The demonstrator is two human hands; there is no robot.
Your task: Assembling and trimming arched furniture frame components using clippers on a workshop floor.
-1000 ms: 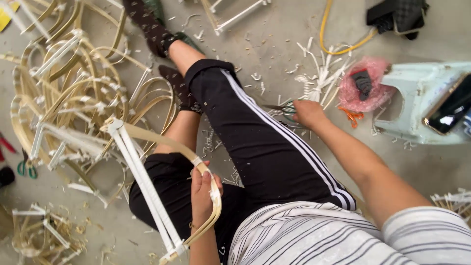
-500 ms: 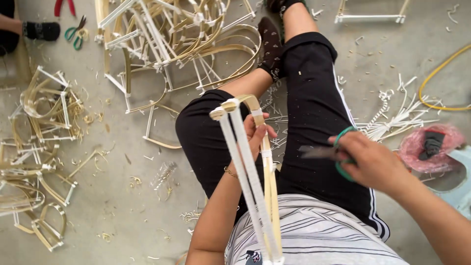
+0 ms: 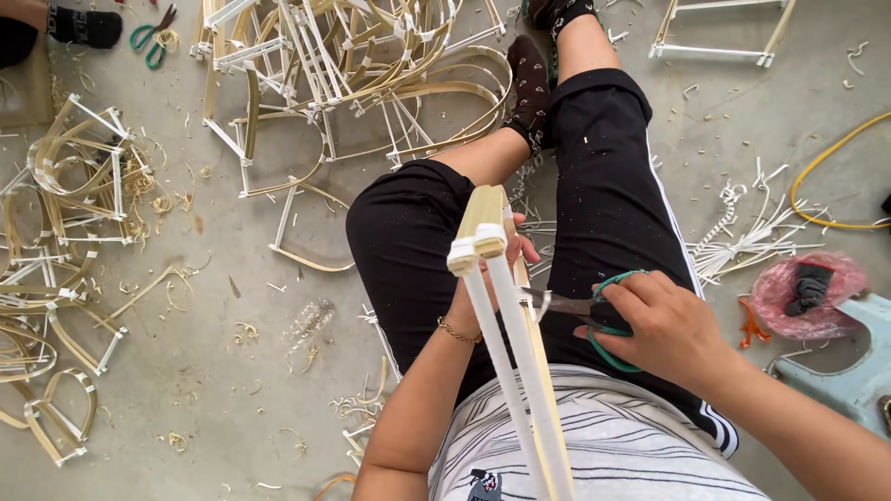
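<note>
I sit on the floor with my legs in black trousers stretched out. My left hand (image 3: 497, 278) grips a long frame (image 3: 515, 362) of pale bamboo strips and white wrapped bars, held upright over my lap with its top end pointing at the camera. My right hand (image 3: 654, 325) holds green-handled scissors (image 3: 580, 304). Their metal blades point left and reach the frame just below my left hand.
A big heap of finished bamboo frames (image 3: 353, 65) lies beyond my knees, with more frames (image 3: 65, 241) at the left. Shavings litter the concrete floor. Green scissors (image 3: 148, 37) lie top left, a yellow hose (image 3: 826, 176) and pink bag (image 3: 803, 292) right.
The view has swung from my right side to over my lap. My right hand picked up the scissors and brought them to the frame, which my left hand raised upright.
</note>
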